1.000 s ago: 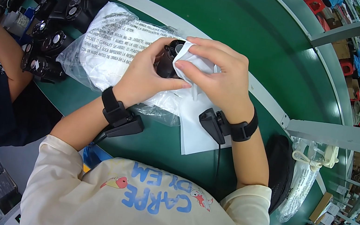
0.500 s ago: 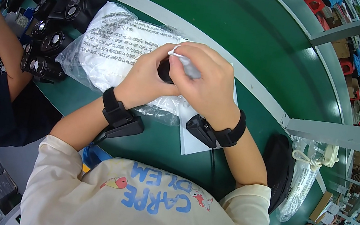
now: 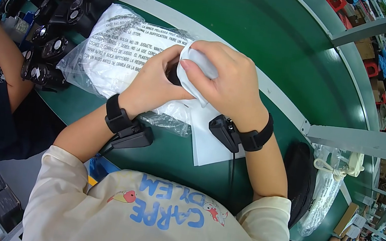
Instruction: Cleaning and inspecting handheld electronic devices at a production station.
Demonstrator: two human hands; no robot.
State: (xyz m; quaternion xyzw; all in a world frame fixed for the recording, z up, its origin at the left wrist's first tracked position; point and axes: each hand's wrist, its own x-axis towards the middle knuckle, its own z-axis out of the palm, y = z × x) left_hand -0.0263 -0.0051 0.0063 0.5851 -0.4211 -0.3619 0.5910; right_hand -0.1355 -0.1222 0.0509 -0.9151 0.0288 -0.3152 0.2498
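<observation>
Above the green table, my left hand (image 3: 156, 82) curls around a black object (image 3: 174, 74). Only a small dark part of that object shows between the hands, so its kind cannot be told. My right hand (image 3: 232, 81) pinches a thin white cloth or sheet (image 3: 201, 64) between thumb and fingers, right against the black object. The sheet bends over toward my left hand, and its lower edge hangs below my right thumb. Under and beyond my hands lies a clear plastic bag (image 3: 118, 50) with printed text and white contents. White sheets (image 3: 210, 141) lie below my right wrist.
Several black devices with round faces (image 3: 55, 48) stand close together at the left. Another person's arm (image 3: 6, 53) reaches in there. A black case (image 3: 294, 182) and a bagged white item with a cord (image 3: 325, 192) lie at the right, near a metal post (image 3: 361, 143).
The white sheet, bunched in my right hand before, is now spread wider and shows a larger flat face. My right hand has shifted slightly to the right and opened out around it.
</observation>
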